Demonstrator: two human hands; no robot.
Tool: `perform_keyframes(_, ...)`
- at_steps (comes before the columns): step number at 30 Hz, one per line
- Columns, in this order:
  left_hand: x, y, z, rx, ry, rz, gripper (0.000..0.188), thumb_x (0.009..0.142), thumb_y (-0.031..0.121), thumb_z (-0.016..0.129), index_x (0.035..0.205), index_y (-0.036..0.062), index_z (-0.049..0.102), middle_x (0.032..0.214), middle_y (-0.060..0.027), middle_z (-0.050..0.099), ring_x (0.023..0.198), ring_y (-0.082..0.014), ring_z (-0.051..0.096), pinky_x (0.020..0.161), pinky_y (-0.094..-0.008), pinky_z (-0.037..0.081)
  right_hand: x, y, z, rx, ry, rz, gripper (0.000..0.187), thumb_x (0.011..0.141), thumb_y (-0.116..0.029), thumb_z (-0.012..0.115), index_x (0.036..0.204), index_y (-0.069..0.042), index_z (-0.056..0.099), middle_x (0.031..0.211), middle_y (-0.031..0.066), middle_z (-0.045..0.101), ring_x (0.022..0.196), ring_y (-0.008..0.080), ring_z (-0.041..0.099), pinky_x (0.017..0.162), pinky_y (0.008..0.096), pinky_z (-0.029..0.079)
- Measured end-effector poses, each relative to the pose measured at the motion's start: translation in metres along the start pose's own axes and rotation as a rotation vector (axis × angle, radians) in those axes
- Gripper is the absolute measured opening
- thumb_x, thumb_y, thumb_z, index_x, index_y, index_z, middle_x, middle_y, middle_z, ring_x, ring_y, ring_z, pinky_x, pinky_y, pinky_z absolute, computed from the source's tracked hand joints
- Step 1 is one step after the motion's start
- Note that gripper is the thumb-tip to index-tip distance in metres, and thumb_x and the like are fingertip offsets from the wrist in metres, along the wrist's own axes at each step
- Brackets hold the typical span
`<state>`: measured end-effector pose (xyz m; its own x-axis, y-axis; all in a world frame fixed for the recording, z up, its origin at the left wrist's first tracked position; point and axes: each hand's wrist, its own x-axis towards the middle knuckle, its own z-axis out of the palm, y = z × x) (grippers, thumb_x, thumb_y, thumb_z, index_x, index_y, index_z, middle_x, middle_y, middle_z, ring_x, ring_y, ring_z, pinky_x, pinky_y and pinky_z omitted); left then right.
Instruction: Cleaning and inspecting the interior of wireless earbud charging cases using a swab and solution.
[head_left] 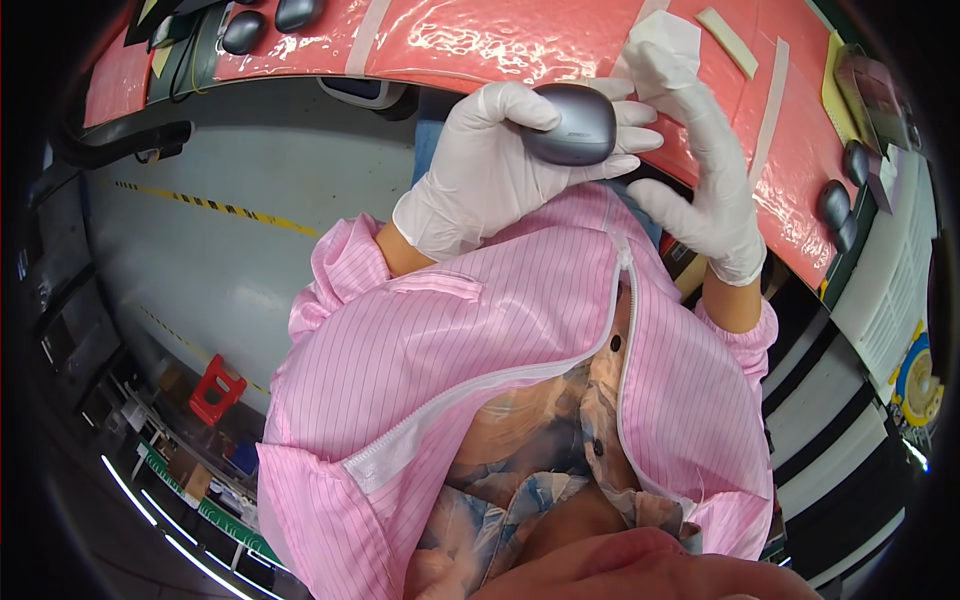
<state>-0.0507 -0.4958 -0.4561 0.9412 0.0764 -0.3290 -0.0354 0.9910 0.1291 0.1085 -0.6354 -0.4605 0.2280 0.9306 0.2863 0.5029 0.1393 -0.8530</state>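
Observation:
My left hand (480,165), in a white glove, holds a smooth, dark grey, rounded case (575,125) that looks like an earbud charging case. The thumb presses on its near left side, and the other fingers stretch out beneath it. To the right is my right hand (715,180), also gloved in white, with its fingers curved and its thumb spread away from them. A white wiping cloth (670,38) sits at those fingertips, seemingly held there; the exact grip is partly hidden. The right hand stands apart from the case.
A red-covered workbench (480,45) curves across the far side. More dark cases (243,33) lie at its left, and several others (834,204) at its right edge. A pale strip (727,43) rests near the cloth. On the floor at left stands a red stool (217,390).

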Motion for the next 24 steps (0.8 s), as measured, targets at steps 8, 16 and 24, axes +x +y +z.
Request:
perform_keyframes(8, -0.003, -0.002, -0.006, 0.141, 0.072, 0.012, 0.046, 0.085, 0.018, 0.050, 0.122, -0.0102, 0.049, 0.114, -0.0253, 0.060, 0.107, -0.0377, 0.060, 0.098, -0.0472, 0.046, 0.008, -0.007, 0.018, -0.121, -0.068, -0.067, 0.068, 0.063, -0.011, 0.076, 0.127, -0.004, 0.055, 0.124, 0.0112, 0.060, 0.116, 0.0299, 0.055, 0.102, 0.0389, 0.038)
perform_keyframes(16, -0.008, -0.004, -0.002, 0.202, 0.080, 0.020, 0.045, 0.092, 0.026, 0.047, 0.123, -0.0059, 0.049, 0.116, -0.0241, 0.060, 0.106, -0.0387, 0.060, 0.096, -0.0501, 0.046, 0.004, -0.007, 0.020, -0.151, -0.020, -0.059, 0.067, 0.064, -0.010, 0.074, 0.128, -0.005, 0.055, 0.123, 0.0099, 0.060, 0.117, 0.0275, 0.054, 0.099, 0.0366, 0.042)
perform_keyframes(24, -0.005, -0.004, -0.003, 0.087, 0.015, -0.005, 0.060, 0.097, 0.044, 0.039, 0.131, -0.0049, 0.041, 0.122, -0.0300, 0.054, 0.107, -0.0456, 0.058, 0.094, -0.0526, 0.047, 0.000, -0.004, 0.027, 0.049, 0.055, -0.017, 0.067, 0.068, -0.012, 0.078, 0.129, -0.003, 0.051, 0.117, 0.0136, 0.057, 0.105, 0.0285, 0.057, 0.089, 0.0350, 0.047)
